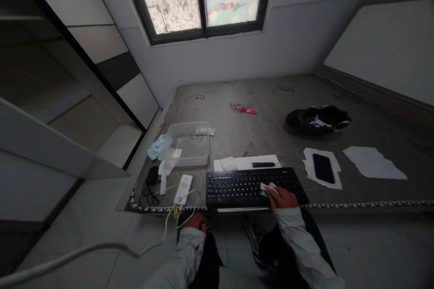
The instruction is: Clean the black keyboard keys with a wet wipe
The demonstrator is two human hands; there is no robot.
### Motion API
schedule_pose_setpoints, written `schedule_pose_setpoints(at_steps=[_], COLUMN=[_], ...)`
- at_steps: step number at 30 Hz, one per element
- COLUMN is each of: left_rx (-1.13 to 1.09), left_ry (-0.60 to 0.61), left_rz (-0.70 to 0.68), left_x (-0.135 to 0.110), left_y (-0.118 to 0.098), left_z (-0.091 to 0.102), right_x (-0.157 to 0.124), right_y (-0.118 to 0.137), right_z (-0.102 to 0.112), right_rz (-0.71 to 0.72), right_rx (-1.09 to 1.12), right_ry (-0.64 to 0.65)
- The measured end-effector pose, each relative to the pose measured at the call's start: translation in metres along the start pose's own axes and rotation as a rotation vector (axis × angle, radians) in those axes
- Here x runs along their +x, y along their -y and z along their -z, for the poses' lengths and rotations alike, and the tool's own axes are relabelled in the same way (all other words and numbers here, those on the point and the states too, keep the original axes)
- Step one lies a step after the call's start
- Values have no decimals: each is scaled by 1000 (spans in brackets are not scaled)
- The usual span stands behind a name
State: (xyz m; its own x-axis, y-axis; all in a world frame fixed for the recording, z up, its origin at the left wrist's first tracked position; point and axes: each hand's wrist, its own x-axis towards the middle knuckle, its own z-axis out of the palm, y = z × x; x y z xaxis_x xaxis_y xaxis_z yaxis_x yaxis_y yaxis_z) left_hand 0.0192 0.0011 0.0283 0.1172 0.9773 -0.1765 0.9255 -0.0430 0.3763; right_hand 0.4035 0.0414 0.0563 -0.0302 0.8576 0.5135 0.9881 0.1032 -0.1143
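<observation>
Right hand (280, 198) pressing a white wipe (268, 188) on a black keyboard (237, 188)

The right grip is clamped on the wipe, over the keyboard's right-hand keys. The keyboard lies at the near edge of a grey mattress (257, 137). The left hand (195, 222) sits just below that edge; whether its grip is open or closed, I cannot tell. A clear plastic tub (187, 144) lies to the keyboard's left, a phone (323, 168) to its right.

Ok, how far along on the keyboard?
Done: unclear, though a crumpled tissue on the paper behind the keyboard may be used. In hand: right hand presses a white tissue on the keys. Left: the keys nearer the left hand, which is off the keyboard.
</observation>
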Motion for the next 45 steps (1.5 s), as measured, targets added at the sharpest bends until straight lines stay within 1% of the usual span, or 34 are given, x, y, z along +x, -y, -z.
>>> schedule_pose_setpoints(at_steps=[5, 8, 10, 14, 17, 19, 23, 25, 27, 32, 36, 40, 45], left_rx=[13, 23, 22, 3, -7, -9, 1, 0, -5, -19, 1, 0, -28], left_ry=[-1, -6, -20, -64, -73, -40, 50, 67, 70, 44, 21, -5, -42], left_rz=[-31, -57, -70, -89, -90, -91, -51, -23, -25, -56, -31, -57, -74], left_x=[0, 0, -1, -2, -2, 0, 4, 5, 6, 6, 5, 4, 2], left_y=[5, 6, 5, 4, 5, 6, 10, 11, 12, 13, 13, 12, 12], left_z=[-1, 0, 0, 1, -1, -2, -7, -9, -10, -12, -12, -11, -10], right_x=[28, 36, 38, 38, 39, 41, 46, 47, 48, 50, 53, 54, 54], right_y=[-10, -15, -19, -24, -20, -17, -10, -7, -3, 13, 20, 21, 16], right_z=[-2, -2, -1, -1, -4, -6, -7, -7, -8, -15, -18, -14, -7], right_rz=[-6, 14, 16, -24, 26, 58, 59, 67, 86, 154, 161, 155, 138], right_rx=[-57, -43, -41, -75, -45, -27, -27, -9, 12, 34, 38, 33, 39], right_ry=[103, 162, 175, 148, 129, 124, 104, 96, 88, 56, 43, 53, 8])
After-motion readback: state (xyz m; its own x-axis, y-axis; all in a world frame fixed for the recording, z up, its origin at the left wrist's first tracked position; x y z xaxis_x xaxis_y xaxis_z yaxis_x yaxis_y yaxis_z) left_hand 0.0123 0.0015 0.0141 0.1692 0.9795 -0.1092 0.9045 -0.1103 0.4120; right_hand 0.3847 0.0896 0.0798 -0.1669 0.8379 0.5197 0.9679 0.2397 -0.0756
